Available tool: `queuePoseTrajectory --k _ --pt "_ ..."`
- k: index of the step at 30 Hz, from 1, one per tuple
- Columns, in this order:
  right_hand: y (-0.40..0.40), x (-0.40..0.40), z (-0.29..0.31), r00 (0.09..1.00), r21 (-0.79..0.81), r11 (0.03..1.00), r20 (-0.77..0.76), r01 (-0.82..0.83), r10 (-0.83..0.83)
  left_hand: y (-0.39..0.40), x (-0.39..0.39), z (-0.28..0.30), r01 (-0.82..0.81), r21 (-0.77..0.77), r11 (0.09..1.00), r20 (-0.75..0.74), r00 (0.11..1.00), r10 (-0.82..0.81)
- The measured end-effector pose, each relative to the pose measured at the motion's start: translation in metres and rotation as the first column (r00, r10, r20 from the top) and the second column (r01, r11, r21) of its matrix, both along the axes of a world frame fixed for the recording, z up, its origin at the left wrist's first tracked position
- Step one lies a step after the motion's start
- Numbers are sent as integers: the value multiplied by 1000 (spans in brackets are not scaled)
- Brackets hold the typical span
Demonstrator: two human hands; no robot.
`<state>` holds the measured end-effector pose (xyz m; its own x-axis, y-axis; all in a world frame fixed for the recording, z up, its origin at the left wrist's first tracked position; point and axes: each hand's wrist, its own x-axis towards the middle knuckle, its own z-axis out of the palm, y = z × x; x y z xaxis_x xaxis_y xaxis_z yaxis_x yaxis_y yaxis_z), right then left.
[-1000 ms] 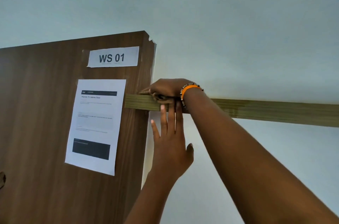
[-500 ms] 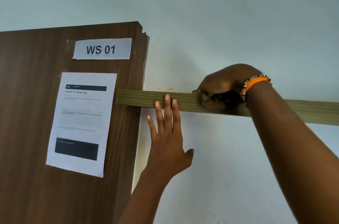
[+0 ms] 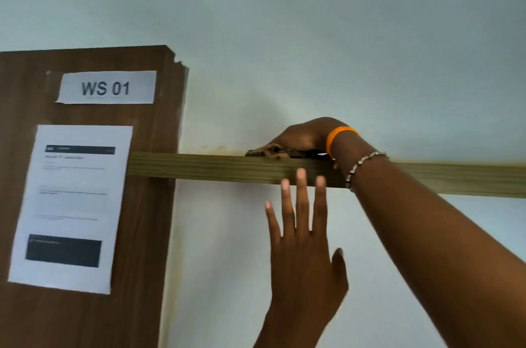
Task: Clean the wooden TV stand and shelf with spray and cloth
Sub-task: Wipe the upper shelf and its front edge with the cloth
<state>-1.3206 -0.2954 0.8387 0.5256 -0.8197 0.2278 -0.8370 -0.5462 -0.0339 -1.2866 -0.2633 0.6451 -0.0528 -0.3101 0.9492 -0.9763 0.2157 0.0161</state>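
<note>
A greenish wooden shelf (image 3: pixel 216 167) runs across the pale wall from the brown cabinet side. My right hand (image 3: pixel 306 134), with an orange band and a bead bracelet at the wrist, lies on top of the shelf and holds a brown patterned cloth (image 3: pixel 267 151) against its top surface; its fingers are mostly hidden behind the shelf edge. Below it, my left hand (image 3: pixel 301 248) is flat and spread against the wall, its fingertips touching the shelf's front edge. No spray bottle is in view.
The tall brown wooden panel (image 3: pixel 148 233) stands at the left, with a "WS 01" label (image 3: pixel 106 88) and a printed sheet (image 3: pixel 71 208) taped to it. Its top right corner is chipped. Brownish stains mark the wall (image 3: pixel 341 34) just above the shelf.
My right hand slid the cloth rightward away from the brown panel, then shifted from the shelf's front edge onto its top. My left hand stayed under the shelf.
</note>
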Motion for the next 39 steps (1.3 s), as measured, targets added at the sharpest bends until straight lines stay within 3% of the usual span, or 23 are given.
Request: queuePoseTrajectory --k 5,8,13,18,22,30,39 --pt "-4 -131 0 930 152 937 147 315 -337 -8 -50 6 63 -11 998 72 995 -62" --pt "2 -185 -6 892 110 913 193 393 -408 -15 -63 6 14 30 999 49 999 -15" --pt "12 -177 -15 938 0 955 191 296 -291 -28 -66 3 -23 -5 1000 69 997 23" --pt "29 -113 -22 964 105 994 267 -35 6 -27 -71 4 -47 -59 997 54 997 50" --pt "31 -94 -19 982 -15 994 152 -110 111 -21 -95 -4 -11 -27 1000 -75 997 9" --pt "20 -208 -1 980 -12 981 60 193 -192 -9 -193 -9 164 -42 986 7 986 -164" --pt "23 -388 -3 877 59 895 178 442 -445 -21 -292 -4 162 -37 986 9 987 -162"
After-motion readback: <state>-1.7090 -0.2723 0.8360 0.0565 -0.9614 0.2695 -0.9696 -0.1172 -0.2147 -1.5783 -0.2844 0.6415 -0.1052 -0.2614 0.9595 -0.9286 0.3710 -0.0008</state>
